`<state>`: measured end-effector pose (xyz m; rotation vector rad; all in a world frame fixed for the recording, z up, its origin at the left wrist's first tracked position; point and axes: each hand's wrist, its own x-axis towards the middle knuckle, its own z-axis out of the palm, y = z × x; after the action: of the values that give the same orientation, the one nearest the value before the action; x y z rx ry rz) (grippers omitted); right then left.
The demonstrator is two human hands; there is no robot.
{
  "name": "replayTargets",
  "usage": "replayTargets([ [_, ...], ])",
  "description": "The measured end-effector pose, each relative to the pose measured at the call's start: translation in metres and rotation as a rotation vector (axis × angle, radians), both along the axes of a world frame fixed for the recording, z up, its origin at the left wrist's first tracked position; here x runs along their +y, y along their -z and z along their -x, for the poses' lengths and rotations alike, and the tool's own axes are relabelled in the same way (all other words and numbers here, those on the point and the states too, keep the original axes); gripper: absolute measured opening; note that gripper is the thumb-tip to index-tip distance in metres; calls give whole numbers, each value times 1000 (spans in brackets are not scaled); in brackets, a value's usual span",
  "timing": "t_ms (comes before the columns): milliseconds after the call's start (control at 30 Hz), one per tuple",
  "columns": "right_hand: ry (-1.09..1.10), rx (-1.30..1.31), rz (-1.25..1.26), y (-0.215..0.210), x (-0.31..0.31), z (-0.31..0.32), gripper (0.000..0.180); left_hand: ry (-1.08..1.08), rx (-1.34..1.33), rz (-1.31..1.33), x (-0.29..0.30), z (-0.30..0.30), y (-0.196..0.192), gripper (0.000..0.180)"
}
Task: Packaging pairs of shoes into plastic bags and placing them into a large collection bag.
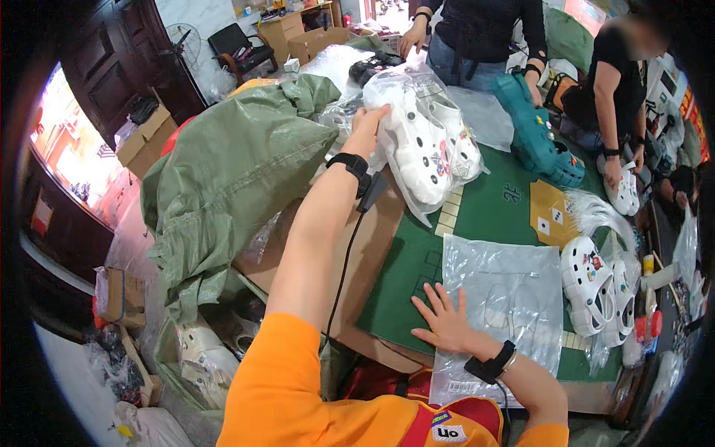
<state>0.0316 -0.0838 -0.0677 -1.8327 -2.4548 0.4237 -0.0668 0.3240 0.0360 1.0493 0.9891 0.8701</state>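
Bright, even light fills the middle of the picture, with only soft, faint shadows under the arms on the green surface. The clear plastic bag lying there throws back pale glare, and the white clogs are near overexposed. At left a window is blown out to pink-white. The fisheye bends straight edges hard toward the rim — the corners fall to black. The far right is smeared and out of focus; the centre is fairly sharp.

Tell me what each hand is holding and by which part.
The left hand grips a clear plastic bag of white clogs by its upper left edge. The right hand holds nothing; it lies flat on an empty clear plastic bag on the table.
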Motion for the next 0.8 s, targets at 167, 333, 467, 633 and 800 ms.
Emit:
replayTargets([
  [167,-19,10,-29,-5,3,4,65,-255,-339,-134,11,-11,30,92],
  [333,17,7,-7,0,2,3,65,-509,-364,15,22,-26,15,121],
  [467,-26,-6,-54,-3,0,5,66,-43,-364,-2,55,6,19,88],
  [633,5,47,-3,2,2,-4,67,-202,-368,-217,21,-42,2,66],
  [800,-28,77,-31,1,6,-2,69,-32,-631,-264,-26,-25,-56,40],
])
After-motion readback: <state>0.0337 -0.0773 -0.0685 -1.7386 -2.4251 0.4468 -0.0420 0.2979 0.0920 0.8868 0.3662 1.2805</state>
